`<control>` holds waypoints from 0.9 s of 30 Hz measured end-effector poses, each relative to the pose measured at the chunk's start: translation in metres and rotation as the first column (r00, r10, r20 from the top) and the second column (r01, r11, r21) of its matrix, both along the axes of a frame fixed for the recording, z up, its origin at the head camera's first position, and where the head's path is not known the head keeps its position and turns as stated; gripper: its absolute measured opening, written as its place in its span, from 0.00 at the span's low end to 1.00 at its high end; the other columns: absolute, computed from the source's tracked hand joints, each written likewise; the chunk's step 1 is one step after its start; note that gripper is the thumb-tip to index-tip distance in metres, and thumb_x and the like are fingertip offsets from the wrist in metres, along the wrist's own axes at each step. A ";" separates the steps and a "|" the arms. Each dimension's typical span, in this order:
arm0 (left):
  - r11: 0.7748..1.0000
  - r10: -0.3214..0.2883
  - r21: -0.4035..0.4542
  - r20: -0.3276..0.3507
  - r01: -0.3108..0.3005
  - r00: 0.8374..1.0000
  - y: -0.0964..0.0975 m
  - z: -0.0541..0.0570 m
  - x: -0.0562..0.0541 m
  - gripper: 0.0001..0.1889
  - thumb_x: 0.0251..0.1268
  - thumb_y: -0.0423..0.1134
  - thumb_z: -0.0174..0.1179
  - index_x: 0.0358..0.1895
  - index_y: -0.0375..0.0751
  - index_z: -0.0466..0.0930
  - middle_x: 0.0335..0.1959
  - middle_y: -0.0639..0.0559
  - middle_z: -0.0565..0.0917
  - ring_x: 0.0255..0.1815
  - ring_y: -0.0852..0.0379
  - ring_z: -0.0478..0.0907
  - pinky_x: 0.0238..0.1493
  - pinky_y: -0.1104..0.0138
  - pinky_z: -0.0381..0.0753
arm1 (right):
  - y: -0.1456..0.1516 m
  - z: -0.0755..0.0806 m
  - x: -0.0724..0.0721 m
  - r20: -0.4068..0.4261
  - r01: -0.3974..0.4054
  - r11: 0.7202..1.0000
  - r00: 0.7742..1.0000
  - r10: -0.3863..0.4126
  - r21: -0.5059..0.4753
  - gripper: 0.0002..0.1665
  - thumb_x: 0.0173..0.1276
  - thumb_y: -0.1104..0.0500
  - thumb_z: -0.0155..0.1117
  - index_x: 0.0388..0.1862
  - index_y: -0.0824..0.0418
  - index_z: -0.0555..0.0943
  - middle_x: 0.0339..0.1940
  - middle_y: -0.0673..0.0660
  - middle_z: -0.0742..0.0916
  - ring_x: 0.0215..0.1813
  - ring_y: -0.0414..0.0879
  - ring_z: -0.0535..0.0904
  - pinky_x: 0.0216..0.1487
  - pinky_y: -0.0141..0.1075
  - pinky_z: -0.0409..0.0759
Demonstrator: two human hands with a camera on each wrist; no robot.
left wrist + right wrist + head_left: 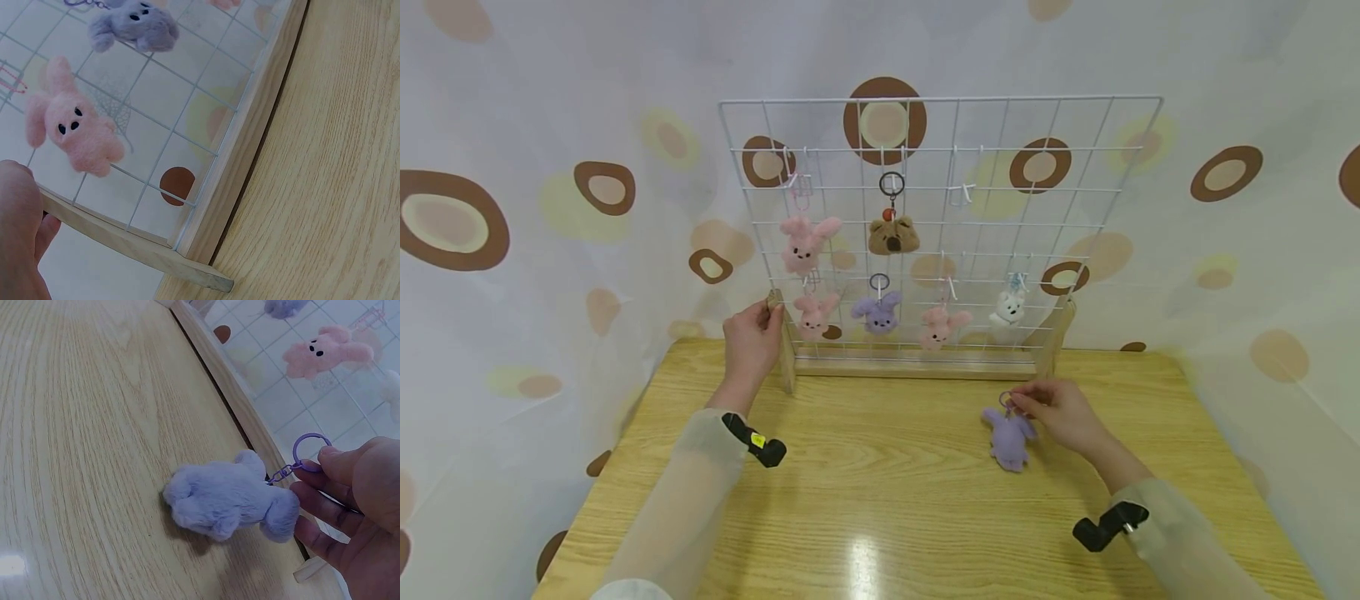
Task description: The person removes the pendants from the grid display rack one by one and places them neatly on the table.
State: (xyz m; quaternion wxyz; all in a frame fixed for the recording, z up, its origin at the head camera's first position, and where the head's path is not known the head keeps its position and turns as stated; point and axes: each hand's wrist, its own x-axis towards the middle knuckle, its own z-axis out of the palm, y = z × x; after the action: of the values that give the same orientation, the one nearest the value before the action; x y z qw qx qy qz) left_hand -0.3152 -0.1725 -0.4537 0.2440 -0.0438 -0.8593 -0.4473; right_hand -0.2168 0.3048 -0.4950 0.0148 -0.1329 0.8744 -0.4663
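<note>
My left hand grips the top of the left wooden upright of a white wire grid rack. In front of the rack's right side, my right hand pinches the purple metal ring of a plush bunny keychain. From that ring the purple bunny hangs on a short chain, its back toward the camera and low over the table. A pink bunny on the grid is the plush nearest my left hand.
Hooks on the grid also carry another pink bunny, a brown bear head, a purple bunny, a pink bunny and a white plush. A bare hook sits upper right. The wooden table extends toward me.
</note>
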 end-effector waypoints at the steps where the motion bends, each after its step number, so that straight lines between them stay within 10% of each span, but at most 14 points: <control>1: 1.000 0.001 -0.002 0.001 -0.001 1.000 0.000 0.000 0.000 0.14 0.81 0.37 0.61 0.48 0.26 0.89 0.41 0.35 0.91 0.43 0.43 0.91 0.43 0.51 0.89 | -0.001 -0.001 -0.001 -0.003 -0.002 1.000 1.000 0.002 0.004 0.11 0.81 0.67 0.62 0.51 0.74 0.86 0.45 0.64 0.91 0.45 0.54 0.88 0.42 0.36 0.87; 27: 1.000 0.013 0.004 0.022 -0.013 1.000 0.001 -0.001 0.001 0.14 0.82 0.39 0.61 0.51 0.29 0.88 0.44 0.36 0.91 0.47 0.45 0.90 0.46 0.52 0.88 | -0.005 -0.028 -0.023 0.000 0.040 0.997 0.999 -0.040 0.068 0.08 0.79 0.67 0.64 0.46 0.72 0.87 0.36 0.61 0.91 0.39 0.53 0.88 0.36 0.32 0.83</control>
State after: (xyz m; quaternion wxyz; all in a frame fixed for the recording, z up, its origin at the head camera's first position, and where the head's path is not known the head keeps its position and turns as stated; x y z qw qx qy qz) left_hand -0.3146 -0.1714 -0.4549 0.2375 -0.0328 -0.8614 -0.4478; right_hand -0.2395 0.3000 -0.5229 0.0107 -0.1146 0.8922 -0.4367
